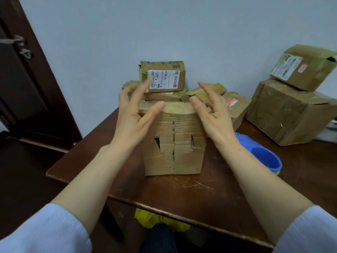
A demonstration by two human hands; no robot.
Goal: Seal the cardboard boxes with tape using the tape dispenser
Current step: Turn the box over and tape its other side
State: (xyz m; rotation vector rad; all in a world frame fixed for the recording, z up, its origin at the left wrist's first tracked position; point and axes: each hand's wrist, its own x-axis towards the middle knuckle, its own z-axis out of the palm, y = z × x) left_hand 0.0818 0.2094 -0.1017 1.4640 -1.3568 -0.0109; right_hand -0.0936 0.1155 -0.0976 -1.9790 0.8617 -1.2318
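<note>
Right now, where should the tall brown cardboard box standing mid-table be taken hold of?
Probably by its two side walls near the top, one hand from each side. The tall brown cardboard box stands upright, its front is slit and torn, and the open left hand and right hand flank its top.

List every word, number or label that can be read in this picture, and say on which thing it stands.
Nothing reads clearly.
White shipping label on the small top box of the middle pile: barcodes, print too small.
White label on the upper right box: blurred; its red mark is unreadable.
Front box: no text.
</note>
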